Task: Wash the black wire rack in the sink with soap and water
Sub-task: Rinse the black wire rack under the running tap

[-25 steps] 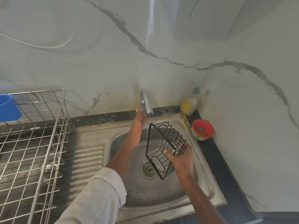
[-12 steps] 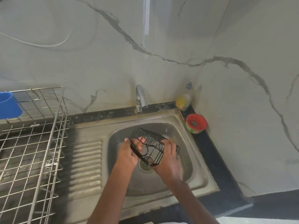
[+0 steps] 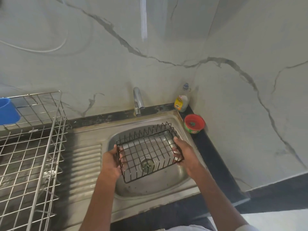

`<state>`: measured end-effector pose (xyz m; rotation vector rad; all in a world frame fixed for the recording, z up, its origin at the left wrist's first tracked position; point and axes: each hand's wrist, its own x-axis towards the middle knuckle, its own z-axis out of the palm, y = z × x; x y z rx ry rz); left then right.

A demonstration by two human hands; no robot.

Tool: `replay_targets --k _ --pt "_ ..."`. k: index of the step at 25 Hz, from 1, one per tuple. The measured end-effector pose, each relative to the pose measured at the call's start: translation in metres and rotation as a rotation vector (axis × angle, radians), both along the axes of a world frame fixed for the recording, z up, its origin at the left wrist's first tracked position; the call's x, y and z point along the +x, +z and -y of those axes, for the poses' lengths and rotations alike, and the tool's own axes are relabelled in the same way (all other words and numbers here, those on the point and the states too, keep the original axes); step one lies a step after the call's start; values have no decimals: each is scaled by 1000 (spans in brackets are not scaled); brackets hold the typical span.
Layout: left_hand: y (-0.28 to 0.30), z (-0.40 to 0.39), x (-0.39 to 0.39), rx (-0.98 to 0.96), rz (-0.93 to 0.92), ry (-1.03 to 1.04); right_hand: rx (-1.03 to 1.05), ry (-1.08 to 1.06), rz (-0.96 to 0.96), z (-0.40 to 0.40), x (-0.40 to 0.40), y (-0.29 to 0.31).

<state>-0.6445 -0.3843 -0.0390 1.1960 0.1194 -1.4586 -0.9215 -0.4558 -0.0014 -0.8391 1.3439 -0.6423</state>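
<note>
The black wire rack is being held level over the sink basin, above the drain, the left hand gripping its left side and the right hand its right. To wash it well, it is needing soap worked across the wires. Half a second earlier it was tilted on edge between the hands; now it is lying open side up.

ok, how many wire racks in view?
2. The black rack is held over the sink by the left hand and right hand. A big silver rack stands at left.
</note>
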Motion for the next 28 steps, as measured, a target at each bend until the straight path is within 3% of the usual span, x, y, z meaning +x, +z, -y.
replay_targets --k 4,6,10,15,19,23,26,28 --pt "38 7 -11 -102 331 -36 -351 -118 90 3 -3 2" --pt "41 5 -22 -121 408 -57 -468 -145 123 4 -7 -6" --pt "22 -11 -53 109 368 -47 -299 -140 31 -4 -9 -29" --pt "46 -3 -45 -56 453 10 -524 -146 129 15 -11 -5" --pt "36 -7 -64 59 408 -22 -350 -178 66 5 -9 -25" --pt "49 -1 -61 -54 486 17 -527 -158 122 15 -19 -28" --pt "37 -4 -70 35 432 -14 -369 -164 30 8 -17 -44" --pt "34 -2 -66 46 437 -20 -382 -140 23 14 -20 -49"
